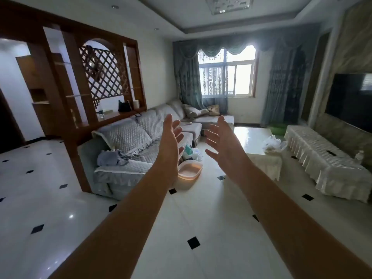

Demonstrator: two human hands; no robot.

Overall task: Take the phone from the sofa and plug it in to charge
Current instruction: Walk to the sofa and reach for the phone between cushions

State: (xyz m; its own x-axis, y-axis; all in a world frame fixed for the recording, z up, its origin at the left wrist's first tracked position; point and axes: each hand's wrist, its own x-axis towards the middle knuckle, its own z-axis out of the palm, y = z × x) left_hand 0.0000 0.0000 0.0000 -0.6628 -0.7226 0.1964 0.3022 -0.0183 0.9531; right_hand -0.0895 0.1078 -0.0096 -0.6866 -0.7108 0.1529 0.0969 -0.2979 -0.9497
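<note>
Hands apart, left hand (171, 135) and right hand (220, 137) both spread and holding nothing, raised before the sofa (128, 133).

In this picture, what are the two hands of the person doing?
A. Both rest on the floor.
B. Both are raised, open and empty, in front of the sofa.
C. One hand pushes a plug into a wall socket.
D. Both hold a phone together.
B: the left hand and the right hand are raised with fingers spread and hold nothing, and the sofa lies beyond them.
</note>
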